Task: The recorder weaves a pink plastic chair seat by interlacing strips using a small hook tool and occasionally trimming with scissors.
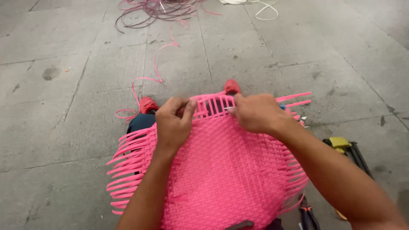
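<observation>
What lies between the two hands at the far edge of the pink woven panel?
In the head view, upright pink strips of the woven panel stand between the left hand and right hand.

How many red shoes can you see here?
2. One red shoe shows just past the woven pink mat, above the left hand; the other sits beyond the right hand. The mat partly hides both.

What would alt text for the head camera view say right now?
Two bare hands work at the far edge of a pink woven panel: the left hand pinches a strand and the right hand presses the weave beside it. Loose pink cord trails across the grey concrete floor, and tools lie at right.
</observation>
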